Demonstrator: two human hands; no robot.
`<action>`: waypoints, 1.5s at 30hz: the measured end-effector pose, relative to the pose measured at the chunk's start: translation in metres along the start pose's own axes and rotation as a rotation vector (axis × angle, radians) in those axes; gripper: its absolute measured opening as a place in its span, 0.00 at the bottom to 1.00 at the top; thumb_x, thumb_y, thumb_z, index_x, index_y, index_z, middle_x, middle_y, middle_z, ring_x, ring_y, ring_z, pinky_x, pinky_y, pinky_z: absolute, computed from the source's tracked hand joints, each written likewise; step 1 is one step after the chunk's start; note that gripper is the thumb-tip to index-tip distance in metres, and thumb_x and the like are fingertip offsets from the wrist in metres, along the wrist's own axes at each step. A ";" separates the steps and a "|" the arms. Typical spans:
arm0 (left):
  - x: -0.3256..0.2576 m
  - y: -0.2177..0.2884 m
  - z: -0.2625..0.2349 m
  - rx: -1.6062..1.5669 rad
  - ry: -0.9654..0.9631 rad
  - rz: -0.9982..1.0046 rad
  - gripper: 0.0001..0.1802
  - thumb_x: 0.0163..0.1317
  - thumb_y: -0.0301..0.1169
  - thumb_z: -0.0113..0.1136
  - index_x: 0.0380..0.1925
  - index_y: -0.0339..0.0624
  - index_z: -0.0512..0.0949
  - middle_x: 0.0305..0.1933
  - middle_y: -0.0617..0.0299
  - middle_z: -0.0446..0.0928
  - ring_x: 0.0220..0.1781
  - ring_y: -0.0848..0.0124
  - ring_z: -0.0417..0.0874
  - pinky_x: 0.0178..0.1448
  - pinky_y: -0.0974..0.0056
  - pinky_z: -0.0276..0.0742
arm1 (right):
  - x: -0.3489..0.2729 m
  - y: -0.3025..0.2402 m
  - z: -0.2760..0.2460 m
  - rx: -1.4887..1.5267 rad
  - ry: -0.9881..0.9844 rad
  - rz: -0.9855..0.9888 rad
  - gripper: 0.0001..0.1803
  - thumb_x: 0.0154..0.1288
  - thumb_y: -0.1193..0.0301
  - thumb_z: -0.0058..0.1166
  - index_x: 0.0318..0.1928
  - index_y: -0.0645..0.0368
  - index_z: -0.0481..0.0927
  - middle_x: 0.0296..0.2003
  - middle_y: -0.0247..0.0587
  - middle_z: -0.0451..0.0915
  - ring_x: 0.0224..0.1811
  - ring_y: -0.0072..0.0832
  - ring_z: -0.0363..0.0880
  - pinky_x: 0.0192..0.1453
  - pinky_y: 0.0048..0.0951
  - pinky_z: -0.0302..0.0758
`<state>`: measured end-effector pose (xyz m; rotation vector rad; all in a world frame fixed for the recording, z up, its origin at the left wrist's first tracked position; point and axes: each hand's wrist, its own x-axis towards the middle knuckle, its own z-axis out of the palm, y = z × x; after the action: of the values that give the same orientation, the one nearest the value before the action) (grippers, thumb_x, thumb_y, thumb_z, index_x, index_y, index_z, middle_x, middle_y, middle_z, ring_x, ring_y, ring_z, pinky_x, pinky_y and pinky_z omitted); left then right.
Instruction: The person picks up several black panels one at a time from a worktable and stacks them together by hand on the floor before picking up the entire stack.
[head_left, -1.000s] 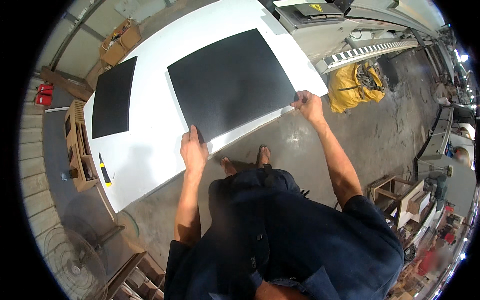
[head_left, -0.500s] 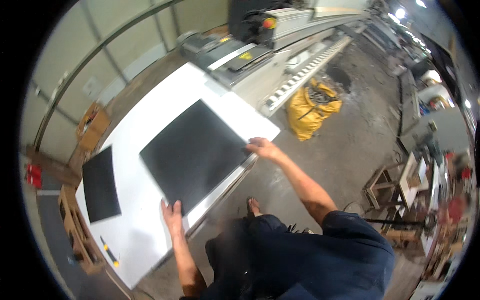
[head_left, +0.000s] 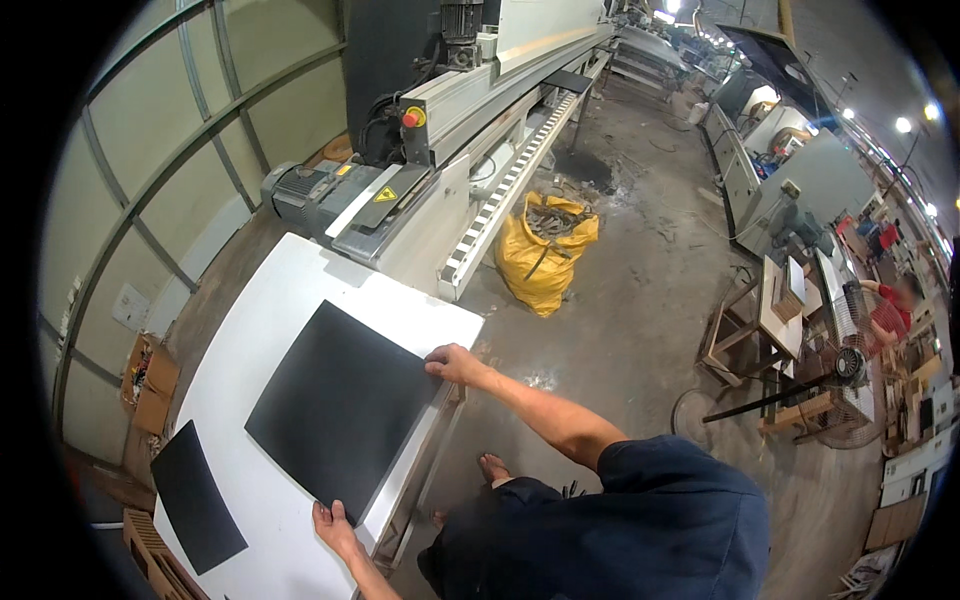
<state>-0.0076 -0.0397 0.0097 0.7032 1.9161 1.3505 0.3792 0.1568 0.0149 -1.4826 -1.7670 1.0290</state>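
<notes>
A large black rectangular panel (head_left: 340,400) lies flat on a white board-topped table (head_left: 225,400). My right hand (head_left: 458,364) grips its right corner, with the fingers curled at the edge. At the near corner my left hand (head_left: 338,527) holds the panel edge between thumb and fingers; part of its grip is hidden. A smaller black panel (head_left: 198,498) rests apart on the left side of the white surface.
Beyond the table stands a long machine (head_left: 420,200) with a toothed rail (head_left: 515,190). A yellow sack (head_left: 540,265) of scraps sits on the floor beside it. Cardboard box (head_left: 155,385) at left; fan (head_left: 850,365), wooden stand (head_left: 745,310) and a person in red (head_left: 890,315) at right.
My view has tilted up, showing more of the machine and shop. The yellow-handled knife on the table has left view. Both hands stay at the same corners of the large panel.
</notes>
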 end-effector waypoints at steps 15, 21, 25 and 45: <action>0.004 -0.009 -0.001 -0.052 -0.030 0.013 0.30 0.62 0.18 0.59 0.64 0.23 0.62 0.60 0.46 0.72 0.58 0.67 0.73 0.64 0.66 0.67 | -0.003 -0.005 -0.005 0.038 -0.017 0.036 0.19 0.62 0.64 0.58 0.49 0.65 0.82 0.44 0.49 0.84 0.47 0.37 0.83 0.53 0.35 0.77; -0.004 0.005 0.001 -0.019 -0.057 0.041 0.28 0.63 0.17 0.58 0.63 0.23 0.63 0.55 0.49 0.76 0.53 0.67 0.76 0.61 0.67 0.69 | -0.001 0.000 0.000 0.080 -0.004 0.075 0.19 0.62 0.64 0.59 0.48 0.65 0.83 0.44 0.49 0.84 0.47 0.37 0.82 0.53 0.35 0.77; -0.004 0.008 0.001 -0.081 -0.109 0.025 0.27 0.63 0.18 0.58 0.62 0.23 0.64 0.54 0.50 0.76 0.52 0.67 0.76 0.60 0.67 0.70 | 0.001 0.009 0.000 0.045 0.014 -0.011 0.19 0.62 0.64 0.59 0.49 0.64 0.83 0.44 0.49 0.84 0.47 0.37 0.82 0.54 0.35 0.77; 0.000 -0.002 0.000 -0.108 -0.037 -0.009 0.31 0.61 0.20 0.60 0.64 0.23 0.63 0.63 0.42 0.71 0.64 0.60 0.72 0.67 0.61 0.67 | -0.002 -0.009 -0.001 0.098 -0.019 0.142 0.17 0.65 0.65 0.58 0.48 0.65 0.83 0.41 0.45 0.85 0.43 0.30 0.81 0.51 0.32 0.76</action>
<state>-0.0077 -0.0399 0.0079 0.6608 1.8006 1.4147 0.3759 0.1547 0.0237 -1.5588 -1.6185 1.1874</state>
